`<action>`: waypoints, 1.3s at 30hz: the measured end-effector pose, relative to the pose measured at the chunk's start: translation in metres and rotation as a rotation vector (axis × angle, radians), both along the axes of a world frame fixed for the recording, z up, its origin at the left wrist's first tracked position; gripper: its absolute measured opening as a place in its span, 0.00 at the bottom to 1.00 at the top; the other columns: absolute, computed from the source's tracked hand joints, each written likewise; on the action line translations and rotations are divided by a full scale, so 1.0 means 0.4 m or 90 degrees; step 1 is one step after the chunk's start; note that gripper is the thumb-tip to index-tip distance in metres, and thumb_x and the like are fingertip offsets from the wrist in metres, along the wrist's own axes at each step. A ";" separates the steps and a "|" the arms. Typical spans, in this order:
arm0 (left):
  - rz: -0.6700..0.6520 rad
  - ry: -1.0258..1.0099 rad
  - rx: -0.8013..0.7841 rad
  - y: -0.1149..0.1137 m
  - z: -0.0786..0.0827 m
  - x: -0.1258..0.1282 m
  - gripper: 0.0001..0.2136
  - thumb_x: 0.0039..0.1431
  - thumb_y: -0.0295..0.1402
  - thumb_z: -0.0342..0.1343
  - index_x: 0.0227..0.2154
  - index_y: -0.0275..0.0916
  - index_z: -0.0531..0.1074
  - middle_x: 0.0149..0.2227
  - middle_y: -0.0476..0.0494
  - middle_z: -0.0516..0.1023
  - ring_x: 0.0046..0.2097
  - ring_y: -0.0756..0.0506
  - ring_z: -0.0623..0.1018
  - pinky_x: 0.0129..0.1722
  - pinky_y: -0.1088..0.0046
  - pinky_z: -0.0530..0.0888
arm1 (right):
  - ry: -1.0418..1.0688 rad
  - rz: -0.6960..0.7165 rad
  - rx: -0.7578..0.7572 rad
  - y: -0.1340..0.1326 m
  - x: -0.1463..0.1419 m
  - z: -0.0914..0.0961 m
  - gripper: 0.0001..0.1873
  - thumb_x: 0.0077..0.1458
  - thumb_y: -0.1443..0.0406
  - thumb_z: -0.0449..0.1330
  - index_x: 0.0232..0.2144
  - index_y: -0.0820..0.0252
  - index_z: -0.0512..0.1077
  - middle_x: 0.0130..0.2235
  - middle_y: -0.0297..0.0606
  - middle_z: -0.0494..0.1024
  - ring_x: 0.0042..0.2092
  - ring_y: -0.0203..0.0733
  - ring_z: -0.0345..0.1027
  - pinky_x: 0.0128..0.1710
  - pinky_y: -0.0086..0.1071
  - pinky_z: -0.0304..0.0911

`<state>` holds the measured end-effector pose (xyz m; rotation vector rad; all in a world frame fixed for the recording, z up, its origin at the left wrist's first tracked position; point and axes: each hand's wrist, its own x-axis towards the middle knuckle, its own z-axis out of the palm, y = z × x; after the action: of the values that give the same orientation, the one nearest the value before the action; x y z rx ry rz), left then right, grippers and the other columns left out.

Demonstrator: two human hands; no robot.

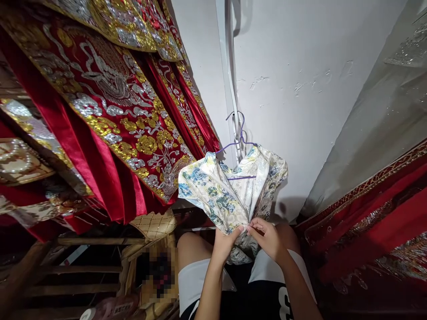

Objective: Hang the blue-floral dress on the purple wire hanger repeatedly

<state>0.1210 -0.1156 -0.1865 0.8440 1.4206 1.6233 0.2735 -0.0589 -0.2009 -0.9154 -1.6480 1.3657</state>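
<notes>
A floral short-sleeved dress [222, 195], white with blue and yellow blooms, hangs in front of me on a thin purple hanger [242, 126]. Its neckline lies open in a V, with the hanger's lower bar showing inside. At the bottom of the V, my left hand [230, 235] grips the cloth, thumb on top and fingers hidden behind it. Close beside it, my right hand [265, 234] pinches the edge of the front opening between thumb and forefinger, its other fingers curled. Below the hands, the rest of the dress drops in folds between my knees.
Red satin drapery [113, 186] with gold and silver sequins hangs on the left. A white strap [228, 66] runs down the pale wall [300, 53] to the hanger. Lower left are a bamboo frame [90, 266] and a bottle [110, 309]. More red embroidered cloth [376, 222] hangs right.
</notes>
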 end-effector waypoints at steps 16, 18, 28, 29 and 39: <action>0.153 0.371 0.225 -0.035 -0.111 0.070 0.16 0.59 0.29 0.60 0.51 0.40 0.71 0.47 0.38 0.77 0.48 0.42 0.78 0.49 0.66 0.75 | -0.081 0.024 0.080 -0.028 0.010 -0.002 0.10 0.56 0.59 0.61 0.27 0.58 0.75 0.23 0.36 0.76 0.26 0.39 0.68 0.25 0.30 0.61; 0.159 0.325 0.213 -0.029 -0.125 0.090 0.14 0.60 0.29 0.58 0.49 0.39 0.72 0.43 0.40 0.79 0.43 0.44 0.80 0.44 0.69 0.76 | -0.100 0.047 0.101 -0.027 0.005 0.000 0.09 0.56 0.61 0.60 0.27 0.58 0.75 0.22 0.34 0.75 0.24 0.38 0.67 0.24 0.29 0.61; 0.061 0.368 0.180 -0.029 -0.106 0.070 0.06 0.59 0.26 0.55 0.29 0.38 0.76 0.28 0.47 0.77 0.31 0.47 0.77 0.32 0.75 0.73 | -0.161 -0.027 0.342 0.158 0.052 0.191 0.09 0.61 0.63 0.58 0.29 0.55 0.75 0.27 0.35 0.79 0.27 0.39 0.69 0.28 0.31 0.61; 0.047 0.370 0.177 -0.034 -0.104 0.075 0.06 0.59 0.25 0.54 0.29 0.38 0.75 0.27 0.47 0.77 0.31 0.47 0.77 0.32 0.75 0.72 | -0.161 -0.060 0.364 0.184 0.053 0.226 0.09 0.61 0.63 0.58 0.29 0.55 0.75 0.27 0.34 0.78 0.26 0.39 0.68 0.27 0.30 0.60; -0.108 0.403 0.120 -0.038 -0.073 0.034 0.05 0.57 0.24 0.54 0.30 0.38 0.74 0.30 0.45 0.78 0.34 0.46 0.78 0.35 0.73 0.74 | 0.070 -0.208 0.501 0.242 -0.015 0.425 0.04 0.62 0.65 0.60 0.32 0.56 0.71 0.29 0.35 0.76 0.30 0.39 0.68 0.29 0.30 0.60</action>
<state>0.1347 -0.1308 -0.2156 1.6479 1.5630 1.4332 0.2674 0.0377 -0.0310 -0.5791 -1.6534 0.4573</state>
